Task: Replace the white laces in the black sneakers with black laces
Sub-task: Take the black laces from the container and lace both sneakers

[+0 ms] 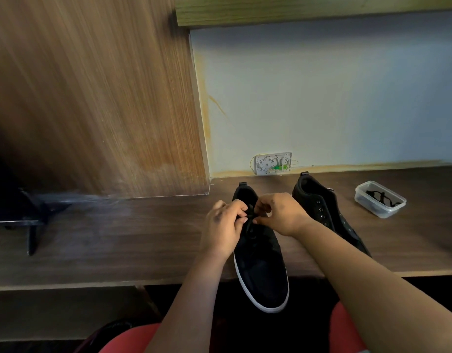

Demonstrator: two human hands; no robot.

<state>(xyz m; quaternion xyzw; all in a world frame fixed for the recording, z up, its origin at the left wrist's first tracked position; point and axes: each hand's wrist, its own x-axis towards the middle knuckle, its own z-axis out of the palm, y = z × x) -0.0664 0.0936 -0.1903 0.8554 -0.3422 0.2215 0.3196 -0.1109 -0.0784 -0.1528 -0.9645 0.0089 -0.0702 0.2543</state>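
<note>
Black lace (250, 217) sits between both grips at the near sneaker (260, 261) throat. Left hand (223, 226) and right hand (279, 215) each pinch it; the sneaker's long axis runs toe-first toward the person.

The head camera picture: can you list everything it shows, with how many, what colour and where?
Black suede sneaker with white sole: one, black, on the dark wooden desk, toe hanging over the near edge, black lace at its eyelets.
Unlaced black sneaker: one, black, to its right, eyelets empty.
Clear plastic tub: one, transparent, far right on the desk, black lace inside.
White wall socket plate: one, white, low on the pale wall behind the shoes.
Dark wooden desk: one, brown.
Wood-grain panel: one, light brown, left.
Black stand: one, far left.
Left hand: pinches the lace.
Right hand: pinches the lace.
</note>
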